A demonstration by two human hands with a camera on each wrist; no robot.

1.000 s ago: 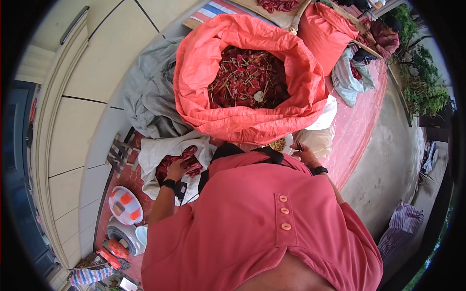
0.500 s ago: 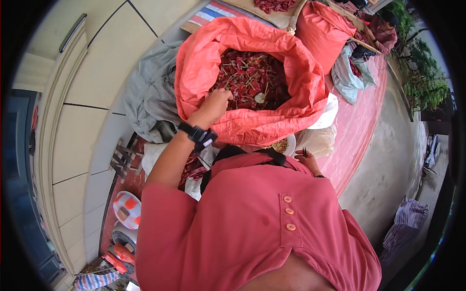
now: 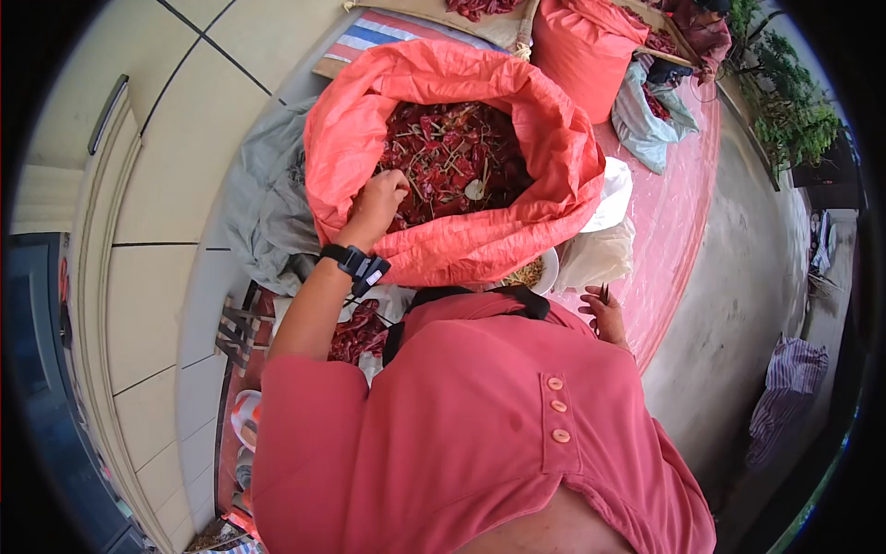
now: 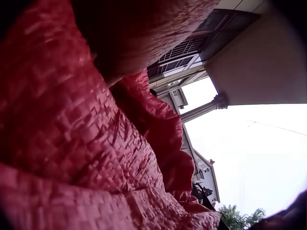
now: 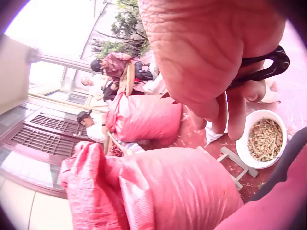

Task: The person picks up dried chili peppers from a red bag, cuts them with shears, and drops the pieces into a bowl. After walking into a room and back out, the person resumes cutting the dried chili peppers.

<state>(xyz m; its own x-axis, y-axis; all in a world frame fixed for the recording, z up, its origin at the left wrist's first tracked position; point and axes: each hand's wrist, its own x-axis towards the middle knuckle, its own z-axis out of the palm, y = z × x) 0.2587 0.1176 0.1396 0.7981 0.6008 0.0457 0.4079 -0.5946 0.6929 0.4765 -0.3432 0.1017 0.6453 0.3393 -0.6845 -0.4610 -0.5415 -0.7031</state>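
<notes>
My left hand (image 3: pixel 377 205) reaches over the near left rim of a big red woven sack (image 3: pixel 452 245), close over the dried red chilies (image 3: pixel 452 152) and loose stems inside. Its fingers point down into the sack, and I cannot tell whether they hold anything. In the left wrist view, red weave (image 4: pixel 91 143) fills much of the picture beside the hand. Low at my right side, my right hand (image 3: pixel 606 319) holds small scissors, whose black handle loop (image 5: pixel 278 64) shows in the right wrist view. More red chilies (image 3: pixel 360 332) lie in a white bag near my left elbow.
A white bowl of cut stems (image 5: pixel 265 140) stands on the red floor, close to a small wooden stool (image 5: pixel 237 165). Another full red sack (image 3: pixel 586 55) and a pale bag of chilies (image 3: pixel 651 125) are farther off. Other people (image 5: pixel 115 67) sit beyond. A tiled wall (image 3: pixel 152 305) borders the left.
My left hand has moved from the chilies in the white bag up and forward to the red sack's opening. The right hand stays low at my side with the scissors, turned slightly.
</notes>
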